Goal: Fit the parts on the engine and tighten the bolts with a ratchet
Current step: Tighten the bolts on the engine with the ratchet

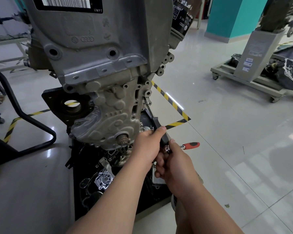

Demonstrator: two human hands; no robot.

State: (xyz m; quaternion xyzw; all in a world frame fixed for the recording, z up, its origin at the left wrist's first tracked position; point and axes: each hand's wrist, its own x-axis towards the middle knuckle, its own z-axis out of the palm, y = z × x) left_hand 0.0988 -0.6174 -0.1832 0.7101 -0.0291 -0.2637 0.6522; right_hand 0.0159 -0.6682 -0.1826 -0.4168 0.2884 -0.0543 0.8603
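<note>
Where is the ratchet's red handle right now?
Head view, lower centre: the ratchet's red handle juts rightward from the right hand, right of the engine, over the floor.

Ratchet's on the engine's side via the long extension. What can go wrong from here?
1. The long extension seems to reach the engine at a slant; its socket may slip off under load.
2. On a slip, the left hand on it and the right hand at the ratchet could strike the engine.
</note>
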